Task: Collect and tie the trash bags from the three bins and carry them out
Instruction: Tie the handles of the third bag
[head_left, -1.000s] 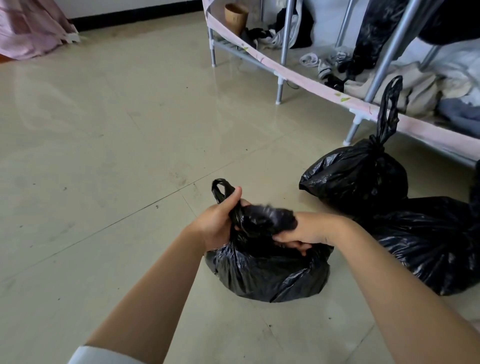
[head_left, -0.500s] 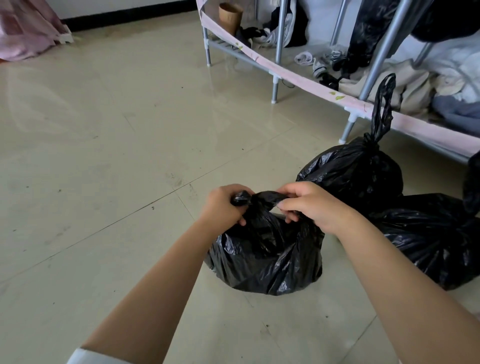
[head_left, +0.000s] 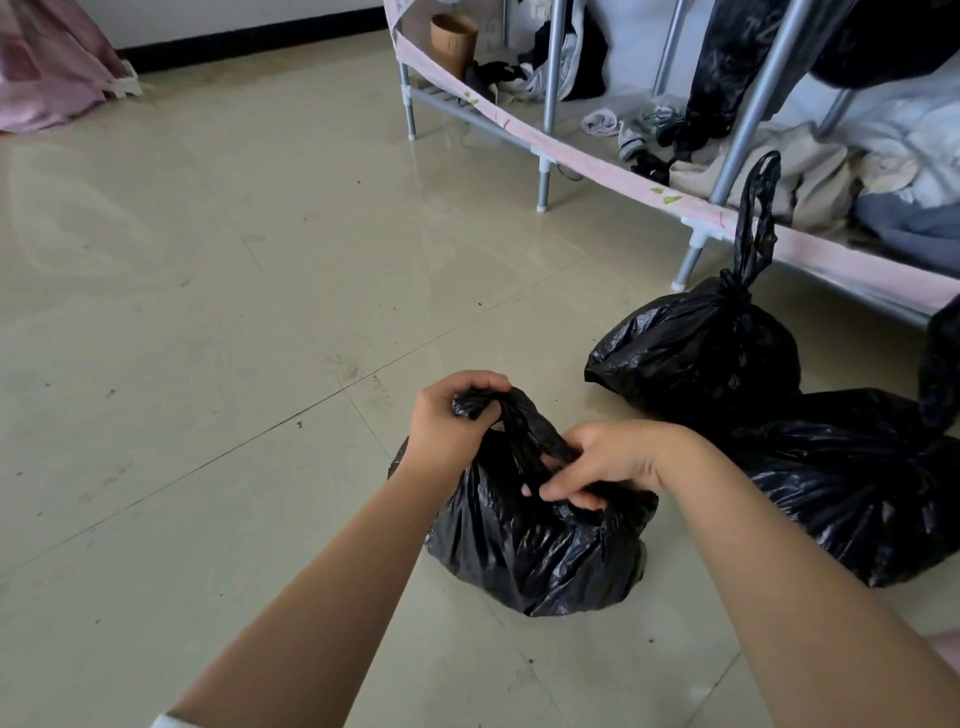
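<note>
A small black trash bag (head_left: 540, 561) sits on the tiled floor in front of me. My left hand (head_left: 452, 421) grips one twisted ear of its top, pulled up and to the left. My right hand (head_left: 597, 462) lies on the bag's top with its fingers curled into the other bunch of plastic. To the right a second black bag (head_left: 696, 358) stands tied, its knotted ears sticking upward. A third, larger black bag (head_left: 852, 483) lies beside it at the right edge.
A metal rack (head_left: 550, 93) with a pink fabric strip runs along the back right, with clothes, shoes and a brown cup under it. Pink cloth (head_left: 52, 67) lies at the far left. The tiled floor (head_left: 208, 312) stretches out to the left.
My left hand has pulled its ear of the bag up and left. My right hand has dropped lower onto the bag's top and dug into the plastic.
</note>
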